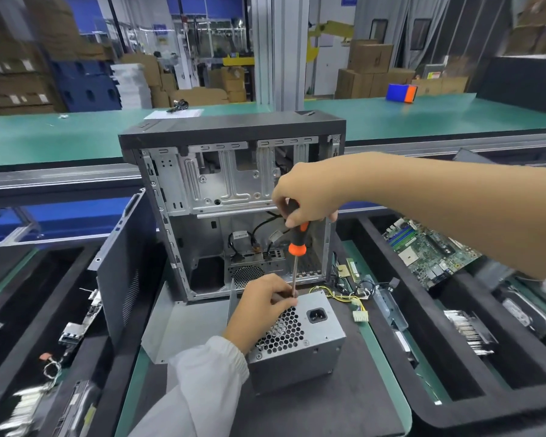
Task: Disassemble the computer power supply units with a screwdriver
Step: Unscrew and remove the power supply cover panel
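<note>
A grey metal power supply unit (309, 339) with a honeycomb fan grille and a black socket lies on the dark mat in front of me. My right hand (309, 193) grips the black and orange handle of a screwdriver (297, 241), held upright with its shaft pointing down at the unit's top rear edge. My left hand (262, 307) rests on the unit's top and pinches the shaft near the tip. The tip itself is hidden by my fingers. Yellow and black cables (338, 294) trail from the unit to the right.
An open, stripped computer case (234, 197) stands just behind the unit. A dark side panel (123, 263) leans at the left. Black foam trays hold parts: a motherboard (429, 250) at the right, brackets and small parts at the left. A green conveyor runs behind.
</note>
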